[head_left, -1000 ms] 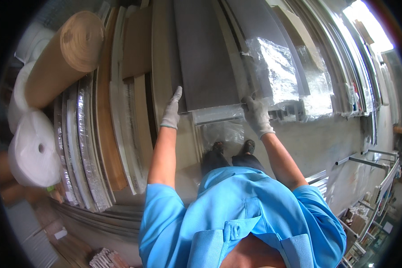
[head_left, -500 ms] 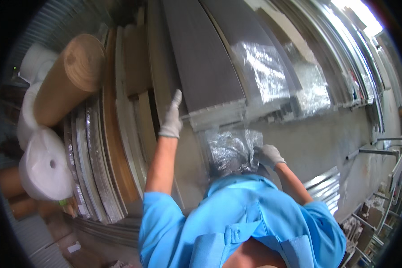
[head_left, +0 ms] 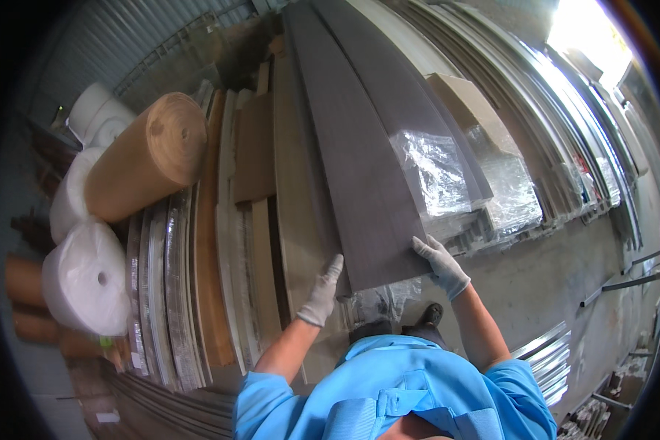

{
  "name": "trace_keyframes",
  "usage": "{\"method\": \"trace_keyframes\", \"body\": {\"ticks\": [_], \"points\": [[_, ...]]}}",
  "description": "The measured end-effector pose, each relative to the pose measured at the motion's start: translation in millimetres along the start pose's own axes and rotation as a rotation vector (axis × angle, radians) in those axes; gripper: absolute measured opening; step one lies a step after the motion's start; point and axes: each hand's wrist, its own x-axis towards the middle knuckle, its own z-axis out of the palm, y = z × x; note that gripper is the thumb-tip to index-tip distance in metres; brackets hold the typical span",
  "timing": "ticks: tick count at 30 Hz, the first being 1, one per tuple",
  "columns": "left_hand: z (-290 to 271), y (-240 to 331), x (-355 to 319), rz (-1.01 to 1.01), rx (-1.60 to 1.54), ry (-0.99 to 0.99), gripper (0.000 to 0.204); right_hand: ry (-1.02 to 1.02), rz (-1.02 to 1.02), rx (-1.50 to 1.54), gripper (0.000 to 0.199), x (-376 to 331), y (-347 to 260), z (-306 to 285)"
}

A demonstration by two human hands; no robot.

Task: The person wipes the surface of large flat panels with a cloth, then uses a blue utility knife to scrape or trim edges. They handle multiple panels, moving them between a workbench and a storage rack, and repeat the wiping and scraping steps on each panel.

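Note:
A long dark grey panel [head_left: 374, 198] runs away from me, its near end just in front of my body. On its left edge, close to that end, my left hand [head_left: 321, 295], in a pale work glove, grips with the fingers partly hidden. My right hand [head_left: 441, 268], gloved alike, is closed on the right edge near the corner, fingertips over the top face. Crumpled clear plastic film [head_left: 392, 297] shows below the panel's end, by my shoes. To the right lies another grey panel [head_left: 389, 81], its near end wrapped in shiny film [head_left: 434, 176].
Further left stand stacked long boards [head_left: 211, 293], a brown paper roll [head_left: 143, 158] and white foam rolls [head_left: 88, 279]. A cardboard-topped wrapped stack [head_left: 484, 132] and long profiles lie right. Silvery strips [head_left: 550, 363] rest on the concrete floor [head_left: 521, 286], near a metal rack bar [head_left: 616, 288].
The grey panel's near end has come closer to me. My right hand has left the plastic film and taken the panel's right edge; my left hand is now at its left edge.

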Motion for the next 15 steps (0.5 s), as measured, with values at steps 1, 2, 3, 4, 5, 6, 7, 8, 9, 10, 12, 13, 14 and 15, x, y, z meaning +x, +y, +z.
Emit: {"method": "trace_keyframes", "body": {"ticks": [1,2,3,4,5,6,7,8,9,10,12,13,14,15], "points": [[1,-5,-10,-0.085,-0.071,-0.012,0.073,-0.015,0.017,0.082,0.062,-7,3,0],[1,-9,-19,-0.053,-0.058,-0.014,0.07,0.011,0.049,0.066,0.062,-14,7,1],[3,-14,-26,-0.003,-0.066,-0.015,0.068,-0.009,0.03,0.075,0.062,-23,10,1],[5,-18,-29,0.001,-0.051,-0.002,0.066,-0.02,0.024,0.085,0.061,-31,14,0],[5,-23,-35,0.027,-0.06,-0.041,0.065,0.019,0.064,0.121,0.054,-36,17,-1],[7,-28,-39,0.098,0.008,-0.015,0.061,-0.007,0.048,0.129,0.053,-43,21,-2],[7,-34,-42,0.146,0.09,0.008,0.057,-0.012,0.045,0.135,0.053,-47,25,-3],[7,-40,-46,0.199,0.193,0.046,0.054,0.007,0.061,0.136,0.052,-52,30,-4],[7,-48,-51,0.14,0.148,0.024,0.052,-0.016,0.047,0.145,0.052,-58,37,-5],[6,-56,-56,0.086,0.127,0.017,0.051,-0.009,0.047,0.139,0.053,-63,43,-6],[6,-76,-70,-0.033,0.065,0.021,0.049,0.012,0.058,0.131,0.053,-80,59,-8],[6,-86,-78,-0.09,0.027,0.034,0.047,0.024,0.082,0.136,0.056,-92,67,-9],[5,-97,-88,-0.147,-0.007,0.048,0.046,0.021,0.085,0.128,0.056,-106,75,-11],[6,-108,-98,-0.091,-0.014,0.016,0.044,0.029,0.102,0.124,0.057,-123,83,-14]]}}
